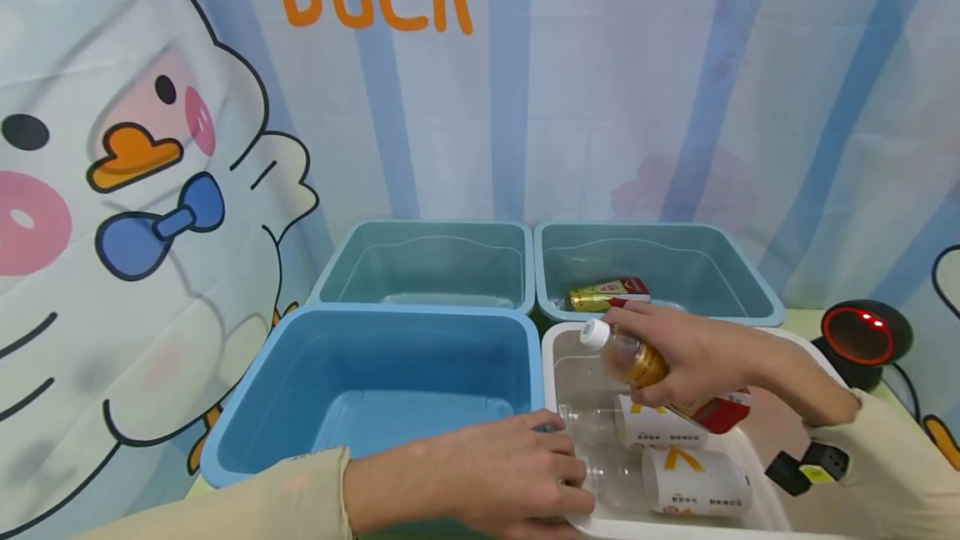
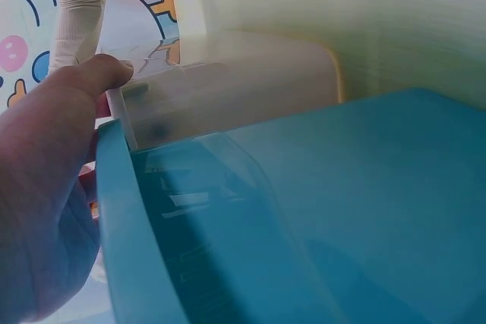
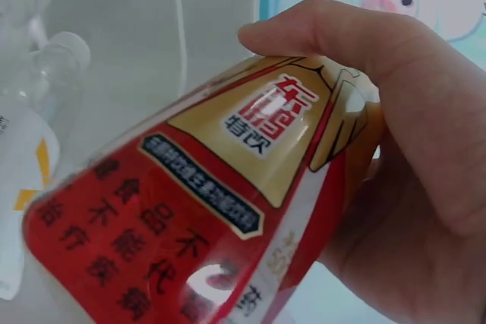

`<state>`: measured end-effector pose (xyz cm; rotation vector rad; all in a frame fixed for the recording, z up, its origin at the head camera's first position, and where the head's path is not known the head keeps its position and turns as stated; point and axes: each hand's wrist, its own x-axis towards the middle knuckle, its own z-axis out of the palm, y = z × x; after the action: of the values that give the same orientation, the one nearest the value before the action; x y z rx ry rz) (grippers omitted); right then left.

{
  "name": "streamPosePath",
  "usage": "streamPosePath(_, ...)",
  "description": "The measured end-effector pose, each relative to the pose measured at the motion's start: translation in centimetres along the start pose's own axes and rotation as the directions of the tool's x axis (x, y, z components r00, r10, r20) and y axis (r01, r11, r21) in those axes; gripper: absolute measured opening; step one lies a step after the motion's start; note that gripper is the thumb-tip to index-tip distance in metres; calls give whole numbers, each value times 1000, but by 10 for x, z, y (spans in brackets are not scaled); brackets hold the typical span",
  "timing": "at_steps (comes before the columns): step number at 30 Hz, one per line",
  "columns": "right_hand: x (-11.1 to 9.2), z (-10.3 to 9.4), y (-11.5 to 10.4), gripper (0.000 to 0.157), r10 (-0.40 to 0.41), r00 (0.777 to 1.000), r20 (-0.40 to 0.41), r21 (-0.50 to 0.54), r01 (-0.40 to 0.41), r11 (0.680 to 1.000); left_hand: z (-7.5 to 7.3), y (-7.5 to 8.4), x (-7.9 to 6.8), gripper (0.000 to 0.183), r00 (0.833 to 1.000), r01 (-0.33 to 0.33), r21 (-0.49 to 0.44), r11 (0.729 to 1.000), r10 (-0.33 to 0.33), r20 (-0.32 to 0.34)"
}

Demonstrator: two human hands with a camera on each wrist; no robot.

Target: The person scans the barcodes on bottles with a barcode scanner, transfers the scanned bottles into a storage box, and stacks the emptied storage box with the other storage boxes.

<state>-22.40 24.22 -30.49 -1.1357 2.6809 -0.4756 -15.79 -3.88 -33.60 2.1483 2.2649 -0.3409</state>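
Note:
My right hand (image 1: 690, 348) grips a plastic drink bottle (image 3: 228, 180) with a gold and red label and a white cap. The bottle is tilted above the white bin (image 1: 550, 373), its cap toward the upper left. In the right wrist view its printed label faces the camera, with thumb and fingers round it. My left hand (image 1: 517, 473) rests over the adjoining rims of the blue bin (image 1: 375, 308) and the white bin, fingers loosely bent. Inside the white bin lie two clear bottles with white labels, one farther back (image 1: 660, 423) and one nearer (image 1: 697, 482).
Two teal bins stand behind, one at back left (image 1: 435, 227) and one at back right (image 1: 675, 232). A gold and red package (image 1: 607, 294) lies in the right one. A black scanner (image 1: 862, 340) with a glowing red ring stands at the right. A duck-print curtain (image 1: 585, 90) hangs behind.

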Motion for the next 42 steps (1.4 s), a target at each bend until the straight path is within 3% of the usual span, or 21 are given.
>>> streamPosePath(4,-4,-12,5,70,-69,994,-81,26,71,997,0,0,0,32,1000,1,19,1000,-1,-9)
streamPosePath(8,-10,-24,10,62,-86,987,-136,90,99,991,0,-1,1,32,1000,10,-9,1000,-10,5)
streamPosePath(16,-26,-46,21,70,-88,959,-269,129,127,984,-1,-1,3,33,999,21,-17,1000,-20,26)
streamPosePath(27,-54,-64,36,79,40,930,-367,231,49,972,-1,-1,3,32,1000,13,-3,1000,-13,18)
streamPosePath(32,-65,-71,45,82,35,899,-436,242,80,967,-1,-2,3,33,999,13,-20,1000,-13,30)
streamPosePath(35,-70,-74,49,84,72,872,-484,255,62,965,-1,-2,3,34,999,14,-33,999,-13,39)
streamPosePath(38,-75,-76,50,83,129,839,-529,274,25,962,0,-3,3,34,999,14,-41,999,-12,43)
streamPosePath(42,-80,-78,51,79,226,778,-586,295,-55,954,0,-3,4,34,999,15,-46,999,-13,46)
